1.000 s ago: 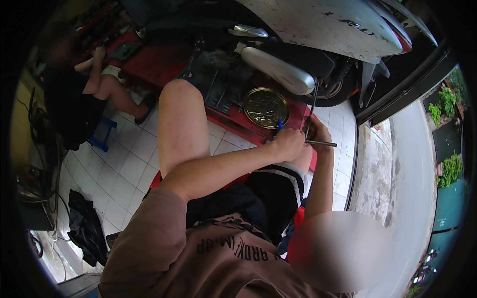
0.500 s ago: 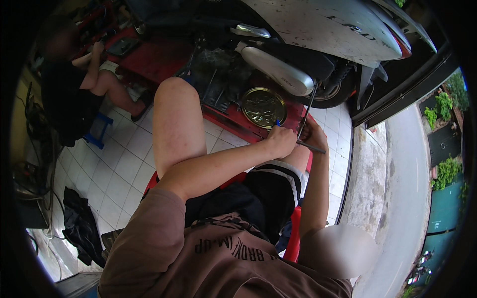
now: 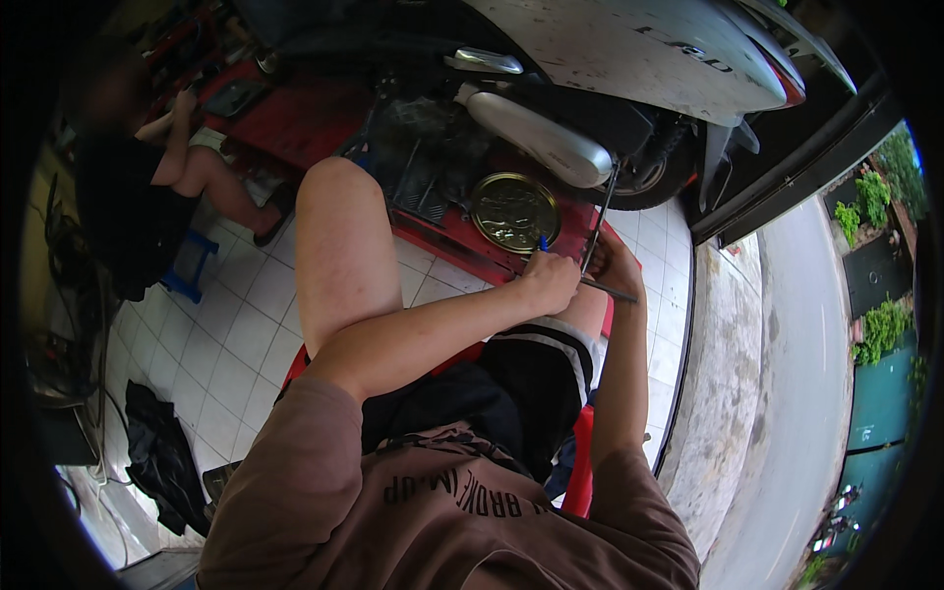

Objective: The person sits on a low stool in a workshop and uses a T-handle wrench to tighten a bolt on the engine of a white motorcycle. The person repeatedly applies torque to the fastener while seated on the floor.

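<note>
Metal rod [image 3: 601,218] slants from by the motorbike's silver cover [image 3: 551,146] down to the R hand [image 3: 617,265]; its fingers look curled at the rod, but can't tell if they're clamped. L hand [image 3: 551,282] is a tight fist, fingers together round a blue piece [image 3: 543,243]; dark bar [image 3: 612,289] runs from near it twd the R wrist. Best: brace rod steady w/ R, work L in short, even moves, angle bar clear of wrist, & mind the round gold tray [image 3: 478,218] nearby
</note>
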The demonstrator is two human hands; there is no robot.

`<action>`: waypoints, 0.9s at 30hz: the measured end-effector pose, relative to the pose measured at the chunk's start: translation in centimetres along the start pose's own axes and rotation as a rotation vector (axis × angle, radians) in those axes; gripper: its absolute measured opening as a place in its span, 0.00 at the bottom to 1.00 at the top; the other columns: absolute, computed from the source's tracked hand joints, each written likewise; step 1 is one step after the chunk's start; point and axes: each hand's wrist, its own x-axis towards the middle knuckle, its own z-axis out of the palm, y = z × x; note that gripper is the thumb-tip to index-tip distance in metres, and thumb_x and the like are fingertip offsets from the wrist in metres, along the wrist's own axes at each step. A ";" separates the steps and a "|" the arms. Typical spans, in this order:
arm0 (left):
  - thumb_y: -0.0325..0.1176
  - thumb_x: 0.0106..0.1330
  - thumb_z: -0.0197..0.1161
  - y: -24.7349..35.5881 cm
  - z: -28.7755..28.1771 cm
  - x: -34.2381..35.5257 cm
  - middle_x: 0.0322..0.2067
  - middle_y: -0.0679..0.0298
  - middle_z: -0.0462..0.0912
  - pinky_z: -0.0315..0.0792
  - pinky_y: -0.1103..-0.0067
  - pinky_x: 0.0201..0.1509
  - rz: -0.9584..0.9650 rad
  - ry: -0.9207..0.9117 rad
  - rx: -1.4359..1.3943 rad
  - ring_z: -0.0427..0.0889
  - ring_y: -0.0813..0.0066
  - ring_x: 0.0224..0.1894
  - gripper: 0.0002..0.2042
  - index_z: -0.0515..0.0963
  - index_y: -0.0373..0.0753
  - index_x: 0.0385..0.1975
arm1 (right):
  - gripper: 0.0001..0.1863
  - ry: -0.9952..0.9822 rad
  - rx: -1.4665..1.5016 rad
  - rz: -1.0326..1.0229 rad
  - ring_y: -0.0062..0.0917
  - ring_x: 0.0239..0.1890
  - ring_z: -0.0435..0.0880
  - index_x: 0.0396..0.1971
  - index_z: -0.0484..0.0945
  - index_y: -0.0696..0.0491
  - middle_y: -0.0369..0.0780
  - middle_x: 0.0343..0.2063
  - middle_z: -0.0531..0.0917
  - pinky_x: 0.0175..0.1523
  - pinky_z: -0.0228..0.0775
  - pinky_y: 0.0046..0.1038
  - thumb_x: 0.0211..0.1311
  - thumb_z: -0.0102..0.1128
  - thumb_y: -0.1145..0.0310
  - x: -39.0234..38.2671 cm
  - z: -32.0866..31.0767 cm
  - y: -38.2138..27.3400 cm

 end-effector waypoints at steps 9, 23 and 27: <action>0.42 0.60 0.60 0.1 0.0 -0.1 0.27 0.53 0.82 0.75 0.65 0.40 0.015 -0.010 -0.014 0.83 0.57 0.35 0.15 0.78 0.34 0.31 | 0.10 0.021 -0.006 -0.002 0.13 0.16 0.57 0.24 0.73 0.47 0.26 0.13 0.63 0.24 0.48 0.19 0.65 0.50 0.63 0.1 -0.4 0.3; 0.39 0.64 0.54 0.4 -0.5 0.0 0.27 0.49 0.82 0.75 0.63 0.37 0.027 0.054 -0.114 0.83 0.53 0.33 0.14 0.78 0.33 0.29 | 0.13 0.142 -0.082 -0.034 0.15 0.14 0.62 0.19 0.73 0.44 0.25 0.10 0.65 0.22 0.53 0.22 0.64 0.51 0.61 -0.1 -0.2 -0.4; 0.40 0.64 0.55 0.3 -0.7 0.0 0.25 0.52 0.81 0.74 0.63 0.37 0.097 0.108 -0.044 0.82 0.55 0.32 0.13 0.77 0.35 0.30 | 0.13 0.145 -0.110 -0.063 0.14 0.14 0.61 0.19 0.74 0.45 0.26 0.10 0.66 0.22 0.51 0.20 0.64 0.51 0.61 0.1 -0.3 -0.4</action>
